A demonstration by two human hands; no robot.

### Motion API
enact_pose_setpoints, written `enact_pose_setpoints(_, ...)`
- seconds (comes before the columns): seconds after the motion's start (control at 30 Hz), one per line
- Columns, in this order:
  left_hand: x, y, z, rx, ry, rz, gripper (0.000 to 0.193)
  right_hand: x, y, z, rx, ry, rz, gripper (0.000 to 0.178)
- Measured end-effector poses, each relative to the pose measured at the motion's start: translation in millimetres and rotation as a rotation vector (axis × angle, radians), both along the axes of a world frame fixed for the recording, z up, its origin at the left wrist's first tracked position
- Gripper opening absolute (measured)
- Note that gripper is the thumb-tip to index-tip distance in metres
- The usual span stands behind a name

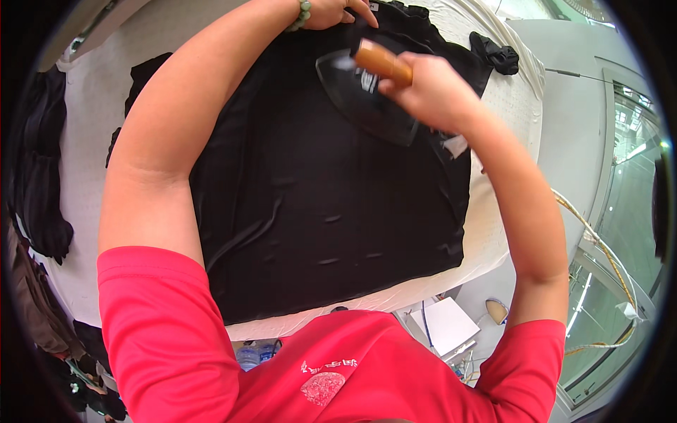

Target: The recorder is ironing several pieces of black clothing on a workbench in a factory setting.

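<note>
A black garment (pixel 303 190) lies spread over a white-covered ironing table, with small creases across its lower part. My right hand (pixel 441 92) is closed around the wooden handle of a dark iron (pixel 367 99), whose soleplate sits over the upper right part of the cloth. Up at the top edge of the view, my left hand (pixel 333 13) rests by the garment's neckline with its fingers stretched out and apart. Part of that hand is cut off by the frame. A green bead bracelet circles the left wrist.
More black clothing (pixel 42 169) hangs over the table's left side. A bunched black piece (pixel 497 55) lies at the far right. Pale cables (pixel 599 243) loop beside my right arm. Below the near edge are a white box (pixel 446 326) and water bottles (pixel 248 356).
</note>
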State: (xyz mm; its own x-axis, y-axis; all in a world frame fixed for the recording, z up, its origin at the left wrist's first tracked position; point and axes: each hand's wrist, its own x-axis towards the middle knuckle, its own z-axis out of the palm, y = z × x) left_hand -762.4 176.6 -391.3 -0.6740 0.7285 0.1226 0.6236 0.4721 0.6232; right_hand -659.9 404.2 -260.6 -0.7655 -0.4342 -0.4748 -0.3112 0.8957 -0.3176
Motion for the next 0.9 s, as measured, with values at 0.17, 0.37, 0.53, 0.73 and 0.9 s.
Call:
enact_pose_setpoints(0.17,-0.7,0.4,-5.8,0.064,0.025,0.038,0.031,65.2,24.0,16.4,0.116,0.009,0.083,0.039)
enact_pose_setpoints(0.37,-2.2,0.6,-7.1,0.111,0.0,0.027,0.032,57.3,37.2,10.7,-0.075,0.081,-0.065,0.045)
enact_pose_setpoints(0.53,-1.4,-0.1,-2.3,0.103,-0.062,0.018,0.035,8.3,24.9,1.9,-0.126,0.047,-0.192,0.042)
enact_pose_setpoints(0.73,22.2,9.1,15.7,0.137,0.086,0.147,0.027,60.3,21.4,6.2,0.009,0.06,-0.044,0.04)
enact_pose_setpoints(0.9,175.9,39.3,57.7,0.762,0.033,0.76,0.029,109.4,39.3,4.6,-0.065,0.125,0.007,0.039)
